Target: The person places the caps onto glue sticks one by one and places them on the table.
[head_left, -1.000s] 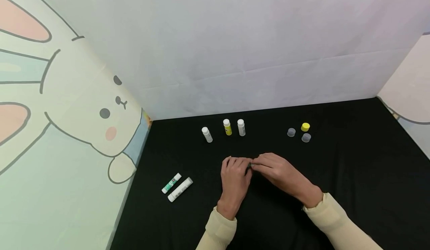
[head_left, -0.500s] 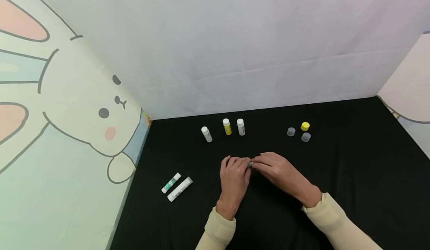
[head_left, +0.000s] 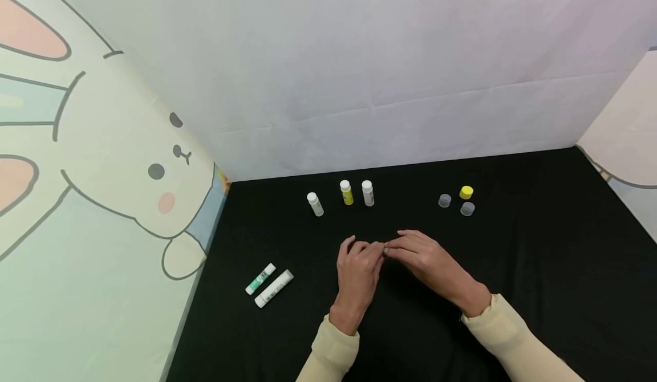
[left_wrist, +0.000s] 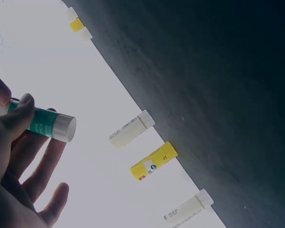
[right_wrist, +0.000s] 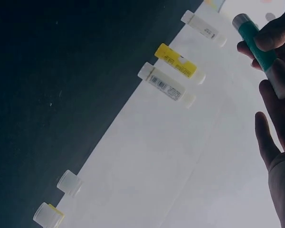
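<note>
A small green tube with a clear-white end (left_wrist: pixel 42 121) is held between the two hands; in the right wrist view its green body (right_wrist: pixel 256 46) slants between the fingers. My left hand (head_left: pixel 356 273) pinches the tube's body with thumb and fingers, the other fingers spread. From the right, the fingertips of my right hand (head_left: pixel 428 262) pinch the tube's other end, its remaining fingers extended. In the head view the hands meet just above the black cloth and hide nearly all of the tube.
Behind the hands stand a white bottle (head_left: pixel 315 204), a yellow bottle (head_left: pixel 347 194) and another white bottle (head_left: pixel 368 194). Back right are two clear cups (head_left: pixel 445 201) and a yellow cap (head_left: pixel 466 192). A green-and-white tube (head_left: pixel 260 279) and a white tube (head_left: pixel 274 289) lie at left.
The hands stay almost in place, still gripping the tube; the bit of it that showed between them in the head view is now mostly covered. The left index finger has lifted slightly.
</note>
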Available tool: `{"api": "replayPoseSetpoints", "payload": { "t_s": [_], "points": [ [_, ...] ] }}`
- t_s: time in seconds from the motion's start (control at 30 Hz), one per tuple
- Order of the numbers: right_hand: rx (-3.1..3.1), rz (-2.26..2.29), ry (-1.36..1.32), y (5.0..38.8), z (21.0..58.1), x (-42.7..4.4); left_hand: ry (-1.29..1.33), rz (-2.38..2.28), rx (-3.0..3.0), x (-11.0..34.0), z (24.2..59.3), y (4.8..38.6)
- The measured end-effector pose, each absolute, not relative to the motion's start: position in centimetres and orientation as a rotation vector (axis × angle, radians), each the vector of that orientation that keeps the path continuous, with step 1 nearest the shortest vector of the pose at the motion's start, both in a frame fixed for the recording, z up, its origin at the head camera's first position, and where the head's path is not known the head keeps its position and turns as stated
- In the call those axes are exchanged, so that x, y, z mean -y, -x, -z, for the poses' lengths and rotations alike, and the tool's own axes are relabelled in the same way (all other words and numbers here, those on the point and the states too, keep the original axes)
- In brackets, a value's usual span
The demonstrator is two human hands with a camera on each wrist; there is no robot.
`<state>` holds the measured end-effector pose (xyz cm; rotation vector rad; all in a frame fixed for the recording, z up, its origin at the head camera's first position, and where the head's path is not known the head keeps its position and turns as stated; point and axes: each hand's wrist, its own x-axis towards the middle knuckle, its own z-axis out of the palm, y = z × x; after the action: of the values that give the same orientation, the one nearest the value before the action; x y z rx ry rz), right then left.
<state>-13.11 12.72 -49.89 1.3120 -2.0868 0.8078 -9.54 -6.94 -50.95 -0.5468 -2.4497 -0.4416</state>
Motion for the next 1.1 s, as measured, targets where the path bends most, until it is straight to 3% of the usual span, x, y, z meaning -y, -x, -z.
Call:
{"api": "replayPoseSetpoints", "payload": {
  "t_s": [1.1],
  "points": [
    [2.113, -1.118, -1.250, 12.2, 50.5, -12.3, 0.542, 0.368, 2.395, 6.8, 51.0, 8.5]
  ]
}}
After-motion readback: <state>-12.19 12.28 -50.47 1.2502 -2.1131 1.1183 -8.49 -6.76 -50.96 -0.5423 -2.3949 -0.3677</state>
